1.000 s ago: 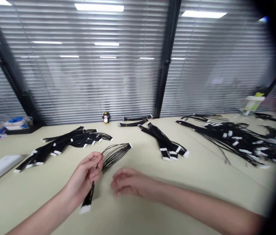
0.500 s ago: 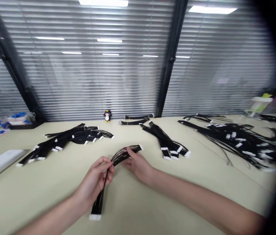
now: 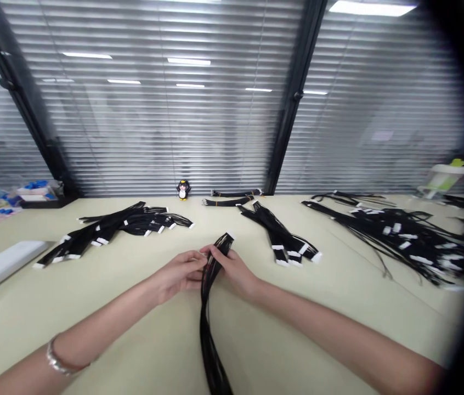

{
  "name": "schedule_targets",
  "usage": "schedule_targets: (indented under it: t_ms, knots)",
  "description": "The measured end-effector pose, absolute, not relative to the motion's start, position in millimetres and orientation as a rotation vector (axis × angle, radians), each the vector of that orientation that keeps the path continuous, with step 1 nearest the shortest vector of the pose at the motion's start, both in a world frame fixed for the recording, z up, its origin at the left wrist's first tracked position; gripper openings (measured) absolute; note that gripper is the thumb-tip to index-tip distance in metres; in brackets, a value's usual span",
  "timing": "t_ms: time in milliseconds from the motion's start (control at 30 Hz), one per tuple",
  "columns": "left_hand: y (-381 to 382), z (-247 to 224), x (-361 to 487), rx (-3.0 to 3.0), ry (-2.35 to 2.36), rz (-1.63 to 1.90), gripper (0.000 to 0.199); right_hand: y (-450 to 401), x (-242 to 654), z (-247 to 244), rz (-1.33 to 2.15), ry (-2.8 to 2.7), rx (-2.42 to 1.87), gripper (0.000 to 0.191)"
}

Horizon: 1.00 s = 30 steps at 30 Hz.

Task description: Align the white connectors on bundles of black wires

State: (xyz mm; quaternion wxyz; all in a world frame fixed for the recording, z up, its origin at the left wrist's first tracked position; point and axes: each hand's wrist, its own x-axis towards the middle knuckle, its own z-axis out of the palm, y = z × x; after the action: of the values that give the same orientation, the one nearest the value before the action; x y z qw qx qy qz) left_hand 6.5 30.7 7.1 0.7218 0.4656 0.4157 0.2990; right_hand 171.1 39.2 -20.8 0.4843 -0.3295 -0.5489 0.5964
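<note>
A black multi-wire cable harness with a white connector at its upper end hangs down toward the bottom edge of the head view, where its lower end is out of frame. My right hand is closed on it just below that connector, thumb on top. From the other side, my left hand pinches the same stretch of wires, its fingertips partly behind the harness. A piled bunch of similar harnesses lies to the left. Another crossed bunch rests beyond my right hand.
On the right sits a large heap of black harnesses. Two tied bundles and a penguin figure stand near the blinds. A long white box lies at left, with a bin behind it. A clear cup is far right.
My left hand has slid up and right along the harness to beside my right hand. The harness now hangs more upright, its lower end swung right and out of view.
</note>
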Motion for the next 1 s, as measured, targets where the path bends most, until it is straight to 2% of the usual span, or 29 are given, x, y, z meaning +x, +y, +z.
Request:
schedule_targets:
  t_ms: [267, 400, 500, 600, 733, 1000]
  knots:
    - [29, -10, 13, 1.13, 0.839, 0.936, 0.03, 30, 169, -18, 1.766, -1.11, -0.592, 0.042]
    - [33, -15, 7, 1.156, 0.907, 1.12, 0.03, 18, 164, -17, 1.838, -1.176, -0.569, 0.041]
    - [35, -16, 3, 1.305, 1.031, 1.123, 0.031, 16, 163, -21, 1.711, -1.29, -0.688, 0.034]
    - [35, -17, 2, 1.467, 1.107, 1.119, 0.03, 19, 166, -26, 1.441, -1.466, -0.883, 0.027]
    - [32, -16, 2, 1.618, 1.128, 1.036, 0.03, 24, 171, -29, 1.201, -1.601, -1.008, 0.029]
    - [33, -16, 2, 1.628, 1.127, 0.99, 0.032, 28, 173, -30, 1.42, -1.483, -0.879, 0.032]
